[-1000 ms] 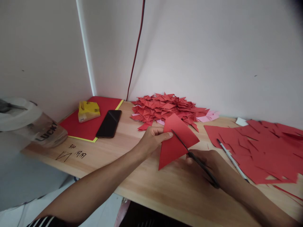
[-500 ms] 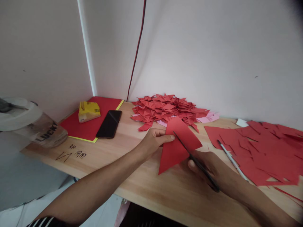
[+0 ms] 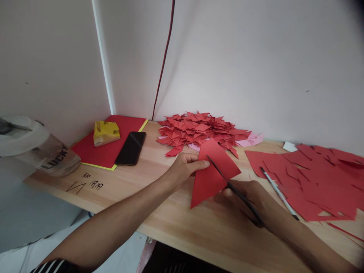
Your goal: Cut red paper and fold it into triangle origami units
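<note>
My left hand (image 3: 186, 167) pinches the left side of a sheet of red paper (image 3: 209, 189), thumb on top, and holds it above the table. In my right hand (image 3: 250, 197) is a pair of black-handled scissors (image 3: 241, 199). Their blade lies across the paper, pointing up and left toward my left thumb; how far the cut runs I cannot tell. Behind the paper lies a heap of folded red paper pieces (image 3: 199, 127), with some pink paper (image 3: 251, 140) under its edge.
Cut red sheets (image 3: 321, 182) and a white pen (image 3: 278, 193) lie at the right. On the left are a black phone (image 3: 131, 148), a yellow packet (image 3: 106, 132) on red card (image 3: 91, 151), and a clear cup (image 3: 59, 159). A dark red cable (image 3: 165, 57) hangs along the wall.
Almost nothing differs. The whole view has shifted slightly, and both hands keep the same hold on the paper and scissors.
</note>
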`<state>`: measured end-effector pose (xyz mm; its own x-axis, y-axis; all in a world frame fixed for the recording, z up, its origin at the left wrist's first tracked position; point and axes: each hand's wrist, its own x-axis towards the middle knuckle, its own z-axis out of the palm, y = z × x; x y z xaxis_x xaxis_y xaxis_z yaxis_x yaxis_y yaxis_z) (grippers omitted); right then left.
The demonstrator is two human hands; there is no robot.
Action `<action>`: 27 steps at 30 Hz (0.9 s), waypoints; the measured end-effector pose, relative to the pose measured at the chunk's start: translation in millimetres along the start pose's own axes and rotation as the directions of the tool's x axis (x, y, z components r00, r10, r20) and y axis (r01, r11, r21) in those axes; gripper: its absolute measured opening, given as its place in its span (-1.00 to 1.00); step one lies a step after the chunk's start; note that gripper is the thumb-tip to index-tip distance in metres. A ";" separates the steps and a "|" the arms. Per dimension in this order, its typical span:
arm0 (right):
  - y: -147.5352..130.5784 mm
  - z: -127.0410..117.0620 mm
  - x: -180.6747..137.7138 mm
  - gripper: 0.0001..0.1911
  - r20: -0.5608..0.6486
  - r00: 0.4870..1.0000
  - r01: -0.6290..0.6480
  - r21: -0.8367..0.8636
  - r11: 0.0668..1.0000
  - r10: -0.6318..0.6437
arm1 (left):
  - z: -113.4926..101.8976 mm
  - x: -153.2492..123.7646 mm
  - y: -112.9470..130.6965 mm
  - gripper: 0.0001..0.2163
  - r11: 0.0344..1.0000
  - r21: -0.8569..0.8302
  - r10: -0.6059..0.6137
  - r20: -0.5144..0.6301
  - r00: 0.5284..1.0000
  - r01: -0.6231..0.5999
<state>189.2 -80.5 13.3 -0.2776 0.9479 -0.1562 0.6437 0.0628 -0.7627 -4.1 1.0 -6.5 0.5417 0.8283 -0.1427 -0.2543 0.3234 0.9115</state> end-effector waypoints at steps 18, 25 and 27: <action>-6.6 -6.2 -2.1 -0.66 0.035 0.998 0.044 0.000 0.999 -0.044 | -1.3 0.9 -0.4 -0.73 0.995 -0.074 -0.056 0.059 0.997 0.060; -5.4 -4.8 -2.6 -0.58 0.002 1.000 0.017 0.026 1.000 -0.017 | 2.3 -2.5 -0.7 -0.73 0.994 -0.042 -0.093 0.104 0.990 0.098; -4.2 -3.3 -2.2 -0.59 -0.018 1.000 0.007 0.046 0.999 -0.006 | 2.6 -2.6 -1.5 -0.73 0.994 -0.028 -0.102 0.103 0.989 0.106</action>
<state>189.4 -81.8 18.9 -0.2690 0.9529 -0.1403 0.6079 0.0550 -0.7921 -3.0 -2.8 -6.4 0.6448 0.7392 -0.1944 -0.2181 0.4217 0.8801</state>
